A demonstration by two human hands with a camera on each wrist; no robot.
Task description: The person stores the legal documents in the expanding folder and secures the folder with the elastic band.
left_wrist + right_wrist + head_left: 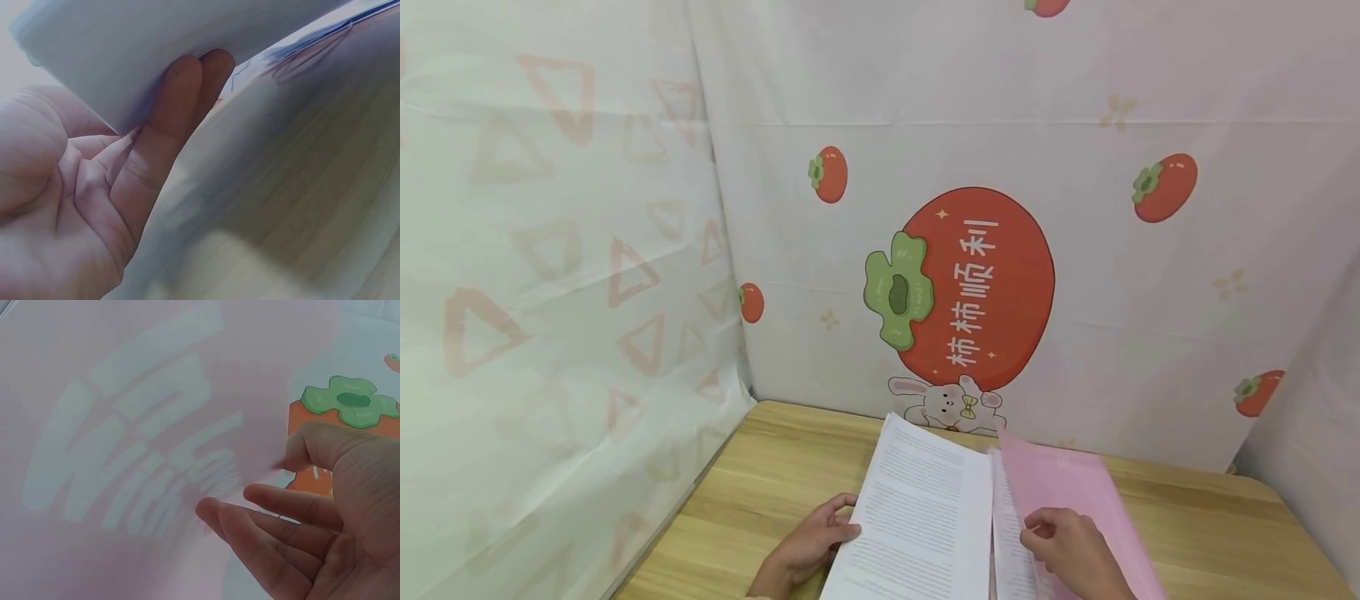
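Note:
My left hand (811, 542) grips the left edge of white printed paper (917, 508), thumb on top and fingers underneath. In the left wrist view, the fingers (181, 94) lie flat on the paper's underside (106, 62). At the paper's right is a pink translucent folder (1075, 475), its cover lifted at the left edge. My right hand (1071, 546) holds that edge between thumb and fingers. More printed pages (1011, 542) show beneath the raised cover. Pale lettering on the cover (150, 425) faces the right wrist camera.
Everything is over a wood-grain table (737, 492). A white cloth backdrop (1075, 333) with printed persimmons and a rabbit rises behind its far edge. Another patterned cloth (565, 292) hangs along the left side.

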